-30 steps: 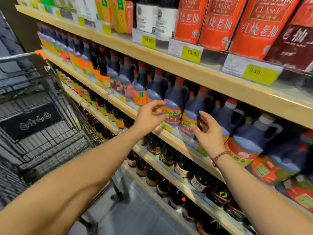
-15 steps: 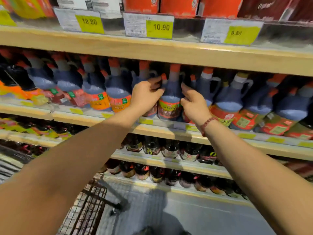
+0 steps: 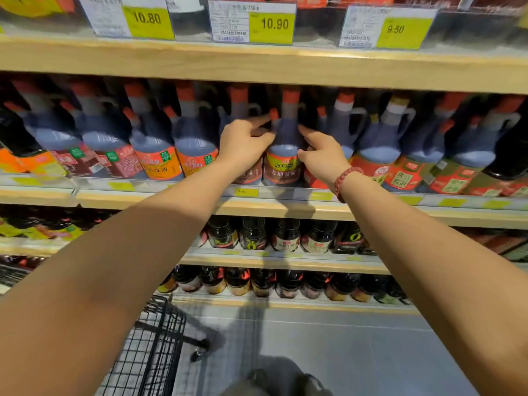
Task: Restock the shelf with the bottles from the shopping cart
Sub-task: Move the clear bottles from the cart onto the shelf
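Bottle of dark sauce with orange cap and red label (image 3: 284, 158) stands upright at the front edge of the middle wooden shelf (image 3: 143, 200), flanked by both hands. The left hand (image 3: 245, 142) has its grip curled on the bottle's shoulder; the right hand (image 3: 321, 157) presses loosely, index finger straight. Both are equally near.

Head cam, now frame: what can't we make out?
1. Head view: shopping cart contents, cut off by the bottom edge and covered by the left arm.
2. Head view: whether left hand and right hand grip the bottle or just touch it; their backs hide the fingertips.
3. Head view: small print on the price tags, blurred.
4. Head view: top-shelf goods, cut off by the top edge.
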### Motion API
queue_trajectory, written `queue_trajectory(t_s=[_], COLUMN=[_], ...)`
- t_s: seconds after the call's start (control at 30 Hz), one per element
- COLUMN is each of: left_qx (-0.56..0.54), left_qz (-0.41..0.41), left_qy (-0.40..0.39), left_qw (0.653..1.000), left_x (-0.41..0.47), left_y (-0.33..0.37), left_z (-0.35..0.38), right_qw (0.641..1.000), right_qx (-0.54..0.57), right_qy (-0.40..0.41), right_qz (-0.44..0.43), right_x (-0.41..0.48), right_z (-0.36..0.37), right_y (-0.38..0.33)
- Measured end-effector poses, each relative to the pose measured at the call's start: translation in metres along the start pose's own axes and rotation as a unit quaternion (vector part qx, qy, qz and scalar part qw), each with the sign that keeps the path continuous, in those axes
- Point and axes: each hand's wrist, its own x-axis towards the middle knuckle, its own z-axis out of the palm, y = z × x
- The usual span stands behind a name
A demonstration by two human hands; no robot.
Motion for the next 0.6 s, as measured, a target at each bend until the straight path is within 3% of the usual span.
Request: queue_trajectory(t_s=[0.1,0.2,0.27,0.37,0.6], left_qx=[-0.024,-0.057,-0.056,-0.046,-0.031], left_qz=[0.021,0.016,0.006,-0.027,-0.040], left_qy=[0.000,0.075,0.112,0.102,0.074], left_qw=[0.999,0.995,0.992,0.993,0.996], left_x=[-0.006,-0.011,-0.012,-0.013,-0.015], left_y=[-0.007,-0.022,-0.036,-0.050,-0.051], left_z=[-0.007,-0.023,-0.034,-0.043,-0.043], right_qw=[0.997,0.988,0.989,0.989,0.992], right_qx=[-0.019,-0.009,0.012,0.022,-0.023], right_qy=[0.028,0.001,-0.060,-0.124,-0.118], right_qz=[-0.063,-0.155,-0.138,-0.077,-0.028], right_x=[-0.018,-0.032,-0.028,-0.018,-0.010], right_z=[0.003,0.012,0.022,0.040,0.064], right_y=[-0.006,-0.016,-0.021,-0.025,-0.023])
